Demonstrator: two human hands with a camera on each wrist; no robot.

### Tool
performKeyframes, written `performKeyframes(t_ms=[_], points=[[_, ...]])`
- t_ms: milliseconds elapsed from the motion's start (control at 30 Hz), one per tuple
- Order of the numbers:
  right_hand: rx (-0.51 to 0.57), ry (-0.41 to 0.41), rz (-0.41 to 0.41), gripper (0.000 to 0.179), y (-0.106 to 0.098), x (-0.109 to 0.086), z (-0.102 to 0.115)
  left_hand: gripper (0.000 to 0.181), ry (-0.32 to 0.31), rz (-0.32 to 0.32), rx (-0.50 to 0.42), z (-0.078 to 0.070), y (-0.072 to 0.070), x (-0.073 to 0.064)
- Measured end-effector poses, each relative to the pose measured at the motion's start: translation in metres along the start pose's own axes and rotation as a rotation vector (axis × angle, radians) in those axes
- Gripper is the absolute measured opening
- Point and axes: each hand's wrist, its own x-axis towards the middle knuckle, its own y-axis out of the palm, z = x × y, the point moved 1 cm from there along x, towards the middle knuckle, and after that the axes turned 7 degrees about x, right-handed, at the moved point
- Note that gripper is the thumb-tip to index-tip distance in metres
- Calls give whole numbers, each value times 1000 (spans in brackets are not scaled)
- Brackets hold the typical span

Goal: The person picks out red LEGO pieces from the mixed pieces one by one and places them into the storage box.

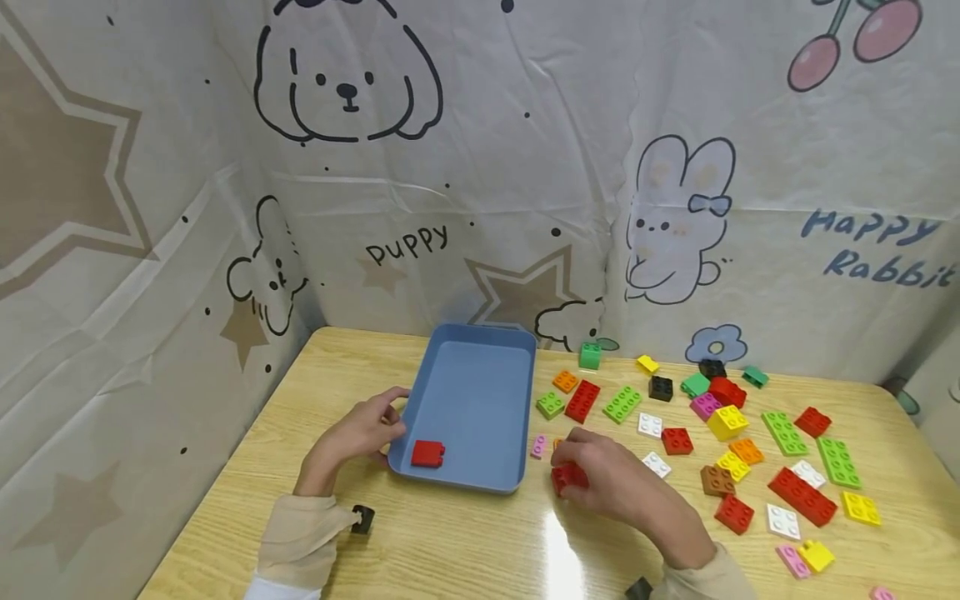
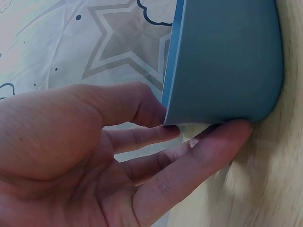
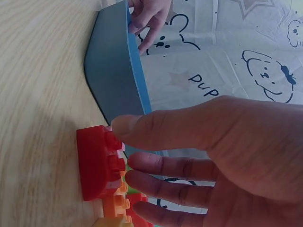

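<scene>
My left hand [image 1: 363,429] holds the left edge of a blue tray [image 1: 472,482], near its front corner. The thumb is at the rim and another fingertip touches the outer wall in the left wrist view. A red brick [image 1: 427,453] lies inside the tray, at its front left. To the right of the tray, my right hand [image 1: 603,475] is over another red brick [image 3: 94,163]. Its thumb tip is close by the studs and its fingers are stretched out, not wrapped round the brick. Whether the thumb touches is unclear.
Many loose bricks spread over the right half of the wooden table [image 1: 450,542], among them a long red brick [image 1: 802,496], a green brick [image 1: 622,404] and a pink brick [image 1: 538,447]. A printed cloth [image 1: 480,167] hangs behind the table and along the left.
</scene>
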Motion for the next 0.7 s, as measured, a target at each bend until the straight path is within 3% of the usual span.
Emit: performKeyframes(t_ms=[267, 700], points=[[-31, 37, 35, 27, 4, 1, -2, 60, 5, 1, -9, 0, 0, 2], [-53, 12, 44, 28, 11, 3, -4, 59, -8, -1, 0, -1, 0, 0]])
